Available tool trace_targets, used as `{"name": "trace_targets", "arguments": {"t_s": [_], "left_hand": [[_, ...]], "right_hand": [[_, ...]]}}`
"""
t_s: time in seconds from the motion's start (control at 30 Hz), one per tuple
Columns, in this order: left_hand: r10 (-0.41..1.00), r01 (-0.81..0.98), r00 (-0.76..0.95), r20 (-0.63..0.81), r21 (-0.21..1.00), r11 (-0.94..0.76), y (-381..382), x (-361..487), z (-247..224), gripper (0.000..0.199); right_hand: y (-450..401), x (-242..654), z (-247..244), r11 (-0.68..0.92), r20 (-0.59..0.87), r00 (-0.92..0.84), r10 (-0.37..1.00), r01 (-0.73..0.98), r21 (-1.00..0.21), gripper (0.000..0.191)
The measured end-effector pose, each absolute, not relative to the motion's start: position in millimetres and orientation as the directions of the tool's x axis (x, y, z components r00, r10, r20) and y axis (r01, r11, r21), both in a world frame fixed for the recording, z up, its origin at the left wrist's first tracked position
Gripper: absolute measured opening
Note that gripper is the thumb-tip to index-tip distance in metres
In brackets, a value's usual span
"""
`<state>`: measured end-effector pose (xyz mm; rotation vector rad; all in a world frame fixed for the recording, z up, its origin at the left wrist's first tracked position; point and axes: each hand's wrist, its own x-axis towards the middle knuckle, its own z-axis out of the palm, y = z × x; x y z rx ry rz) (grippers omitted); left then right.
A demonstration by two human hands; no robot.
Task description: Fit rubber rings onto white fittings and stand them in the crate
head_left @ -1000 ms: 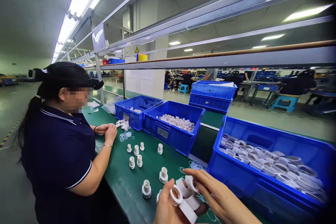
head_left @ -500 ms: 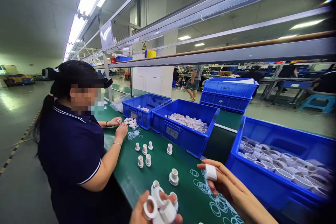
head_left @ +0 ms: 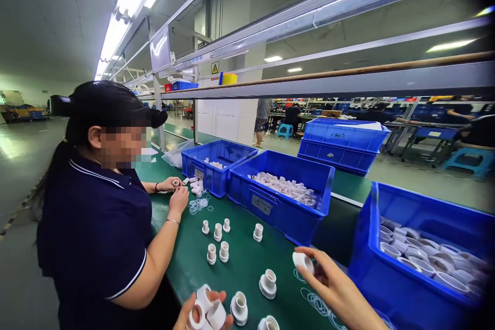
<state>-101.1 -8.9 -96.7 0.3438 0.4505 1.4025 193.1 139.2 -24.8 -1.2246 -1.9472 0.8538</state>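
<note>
My left hand [head_left: 199, 314] is at the bottom edge, closed around a few white plastic fittings [head_left: 207, 308]. My right hand [head_left: 332, 289] reaches in from the lower right and pinches a single white ring-shaped fitting [head_left: 302, 261] above the green bench [head_left: 240, 268]. Directly under it lie thin white sealing rings [head_left: 315, 301]. Assembled white fittings stand upright near my hands, one [head_left: 268, 283] between them and another [head_left: 239, 307] beside my left hand.
A co-worker in a dark polo and cap [head_left: 100, 206] sits at my left, hands on small parts [head_left: 176, 185]. Three blue bins of white parts line the bench: near right [head_left: 390, 278], middle [head_left: 282, 201], far [head_left: 216, 165]. More fittings stand in a group [head_left: 218, 240].
My right hand took one fitting out of my left hand's bunch and carried it rightward over the sealing rings. My left hand dropped toward the bottom edge. The view shifted slightly.
</note>
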Motion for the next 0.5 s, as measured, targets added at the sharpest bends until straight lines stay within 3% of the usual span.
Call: {"name": "trace_targets", "arguments": {"t_s": [0.1,0.23,0.37,0.5], "left_hand": [[0.988,-0.861,0.118,-0.095,0.486,0.15,42.9,-131.8,-60.8,0.039],[0.996,-0.883,0.063,-0.059,0.462,0.083,128.0,-189.1,-22.3,0.043],[1.0,-0.905,0.015,-0.018,0.425,0.022,176.4,-229.7,-16.5,0.048],[0.999,-0.928,-0.043,0.027,0.37,-0.049,191.7,-243.5,-36.3,0.038]], "right_hand": [[175.0,168.3,-17.7,0.51,0.239,-0.471,0.849,0.612,-0.604,0.04],[222.0,131.8,-13.8,0.61,0.175,-0.601,0.78,0.667,-0.428,0.03],[241.6,111.0,-20.4,0.62,0.06,-0.646,0.761,0.697,-0.36,0.015],[231.3,108.1,-26.6,0.618,-0.06,-0.678,0.733,0.7,-0.358,0.022]]}}
